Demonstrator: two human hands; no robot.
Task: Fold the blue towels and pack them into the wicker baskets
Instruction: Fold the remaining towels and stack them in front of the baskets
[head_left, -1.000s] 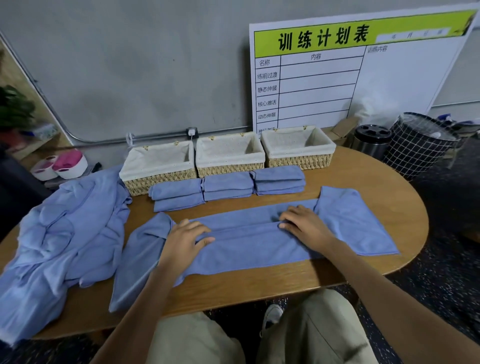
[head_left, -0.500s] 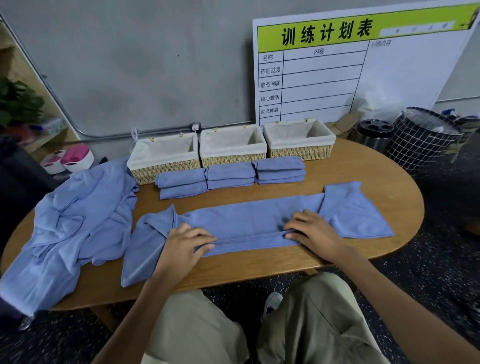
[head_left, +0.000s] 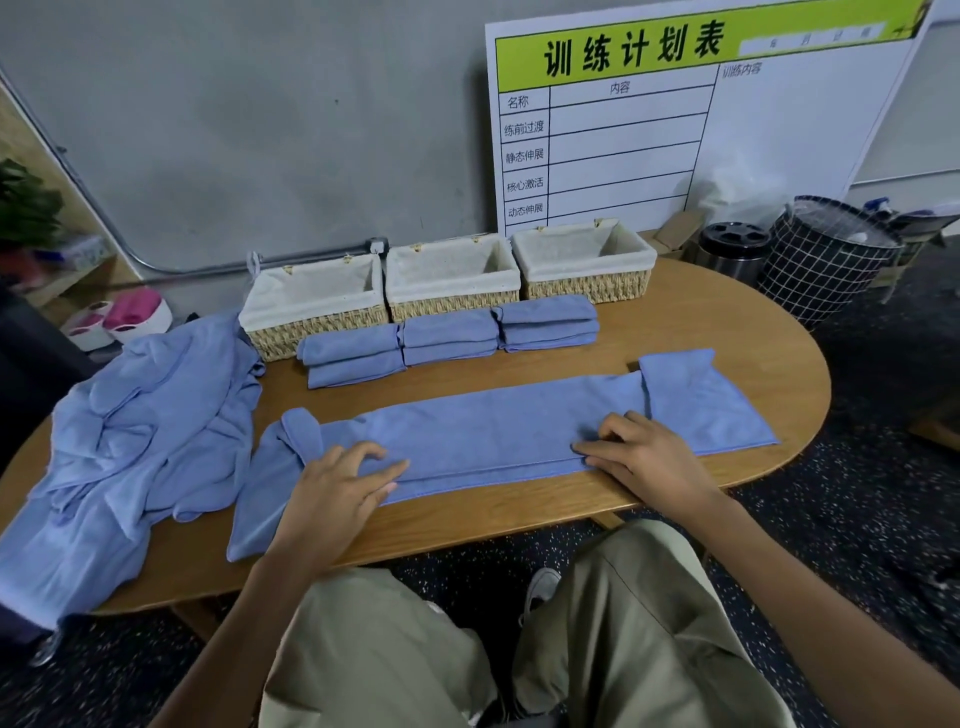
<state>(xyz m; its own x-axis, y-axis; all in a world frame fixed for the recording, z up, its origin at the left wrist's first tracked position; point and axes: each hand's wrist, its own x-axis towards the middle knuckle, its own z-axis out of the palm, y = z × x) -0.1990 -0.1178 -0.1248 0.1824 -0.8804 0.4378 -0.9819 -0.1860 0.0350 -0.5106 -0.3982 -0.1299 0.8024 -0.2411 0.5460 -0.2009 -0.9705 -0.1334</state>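
I see my left hand (head_left: 332, 488) and right hand (head_left: 647, 457) pressing loosely spread fingers, gripping nothing, on the long folded blue towel (head_left: 493, 431) near the oval wooden table (head_left: 727, 332) edge, beyond it three empty cloth-lined wicker baskets (head_left: 452, 283).

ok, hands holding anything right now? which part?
Nothing lifted. Both hands, left and right, rest on the long blue towel's folded near edge, fingertips pinching it.

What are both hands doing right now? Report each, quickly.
Left hand: open, fingers resting flat on the long half-folded blue towel, gripping nothing.
Right hand: fingertips curled down onto the towel's folded edge; pinching or pressing cannot be told.
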